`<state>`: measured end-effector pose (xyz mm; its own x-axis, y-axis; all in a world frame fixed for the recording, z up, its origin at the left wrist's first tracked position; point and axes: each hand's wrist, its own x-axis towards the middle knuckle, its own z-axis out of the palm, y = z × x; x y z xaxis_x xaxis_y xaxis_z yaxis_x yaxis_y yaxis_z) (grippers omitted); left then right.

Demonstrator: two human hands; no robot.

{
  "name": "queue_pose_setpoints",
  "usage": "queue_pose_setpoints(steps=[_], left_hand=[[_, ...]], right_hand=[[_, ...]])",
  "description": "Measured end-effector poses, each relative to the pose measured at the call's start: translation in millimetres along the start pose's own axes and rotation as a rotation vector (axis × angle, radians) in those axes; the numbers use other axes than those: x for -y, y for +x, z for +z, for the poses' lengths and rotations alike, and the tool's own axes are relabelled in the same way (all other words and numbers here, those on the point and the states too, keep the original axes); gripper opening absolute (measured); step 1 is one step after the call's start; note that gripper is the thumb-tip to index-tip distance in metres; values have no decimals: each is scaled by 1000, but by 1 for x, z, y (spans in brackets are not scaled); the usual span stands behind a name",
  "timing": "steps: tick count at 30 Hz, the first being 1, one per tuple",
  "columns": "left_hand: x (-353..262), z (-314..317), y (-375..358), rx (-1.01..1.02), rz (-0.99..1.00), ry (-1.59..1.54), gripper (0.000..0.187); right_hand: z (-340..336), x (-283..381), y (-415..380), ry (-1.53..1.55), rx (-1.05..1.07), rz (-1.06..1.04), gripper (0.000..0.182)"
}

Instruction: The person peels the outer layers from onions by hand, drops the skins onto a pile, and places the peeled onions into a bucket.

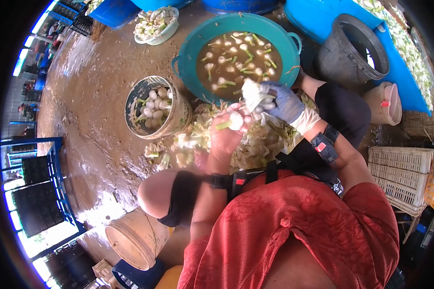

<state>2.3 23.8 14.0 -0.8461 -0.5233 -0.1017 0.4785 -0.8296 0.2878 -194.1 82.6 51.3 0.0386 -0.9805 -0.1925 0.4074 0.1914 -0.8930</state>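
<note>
My left hand (pixel 225 136), bare, is closed around a white garlic bulb (pixel 235 121) with a short green stem pointing left. Close beside it on the right, my right hand (pixel 285 103) wears a blue glove with a pale cuff. Its fingers are closed on a clump of whitish garlic peel (pixel 253 95). Loose peels (pixel 246 150) are heaped under both hands. Behind them, a large green tub (pixel 188 48) holds brown water with several stemmed garlic bulbs floating in it. To the left, a dirty bucket (pixel 179 113) contains several cleaned bulbs (pixel 154 108).
A pale bowl of peels (pixel 166 35) sits on the wet, muddy floor (pixel 91 91). At right stand a black bucket (pixel 330 53), a small pale bucket (pixel 376 103) and white crates (pixel 398 178). A beige bucket (pixel 130 238) lies tilted near my left knee.
</note>
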Motion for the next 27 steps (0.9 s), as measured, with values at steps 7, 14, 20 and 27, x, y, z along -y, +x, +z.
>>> queue_pose_setpoints(steps=[7,14,20,27], left_hand=[[1,-21,0,74,44,-240,42],[19,-8,4,-302,147,354,37],[20,15,0,-290,216,537,48],[25,45,1,-225,379,773,38]], right_hand=[[-47,5,-12,-1503,81,194,39],[2,-15,-7,-737,-85,-183,29],[-5,-23,2,-91,-220,12,15],[-9,-19,-11,-696,-73,-356,20]])
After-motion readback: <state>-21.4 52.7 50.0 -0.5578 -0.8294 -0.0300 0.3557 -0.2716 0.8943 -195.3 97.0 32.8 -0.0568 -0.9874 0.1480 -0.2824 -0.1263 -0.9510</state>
